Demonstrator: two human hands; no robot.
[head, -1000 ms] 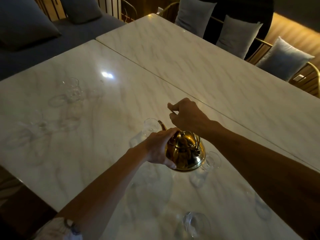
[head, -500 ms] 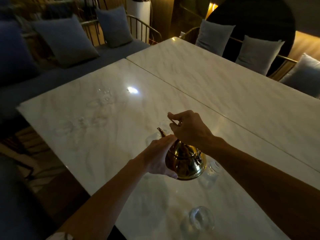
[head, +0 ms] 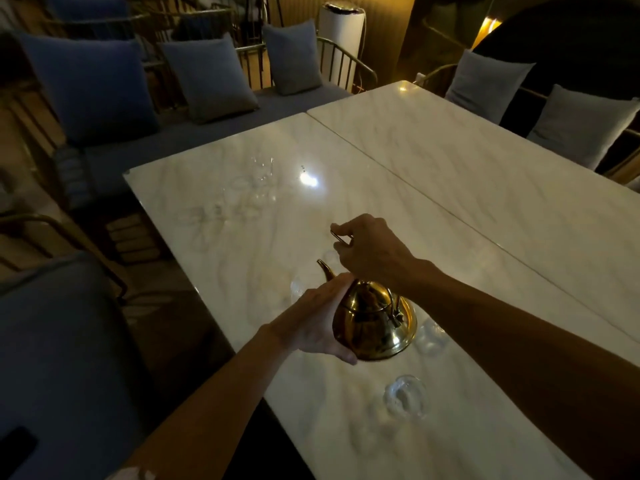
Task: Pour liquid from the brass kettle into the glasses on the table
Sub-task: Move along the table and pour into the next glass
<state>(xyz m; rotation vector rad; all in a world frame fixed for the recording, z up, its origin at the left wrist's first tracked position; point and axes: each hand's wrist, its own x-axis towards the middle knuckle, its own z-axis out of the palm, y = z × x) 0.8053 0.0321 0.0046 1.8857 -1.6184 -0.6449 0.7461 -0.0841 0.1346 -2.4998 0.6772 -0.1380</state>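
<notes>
Left hand (head: 317, 322): forearm extended, fingers straight, palm turned inward. Right hand (head: 372, 252): raised higher, fingers and thumb curled, pinching the kettle handle (head: 341, 239).

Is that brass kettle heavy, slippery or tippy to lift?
Probably rigid and heavyish: the brass kettle is metal, the left hand bracing its side, the right hand gripping its handle. Glossy, so likely slippery. Broad base should resist tipping.

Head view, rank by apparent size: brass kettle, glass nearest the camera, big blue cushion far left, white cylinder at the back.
1. blue cushion
2. brass kettle, partly behind a hand
3. white cylinder, narrower than the kettle, though it stands far back, so this says little about its real size
4. glass
</notes>
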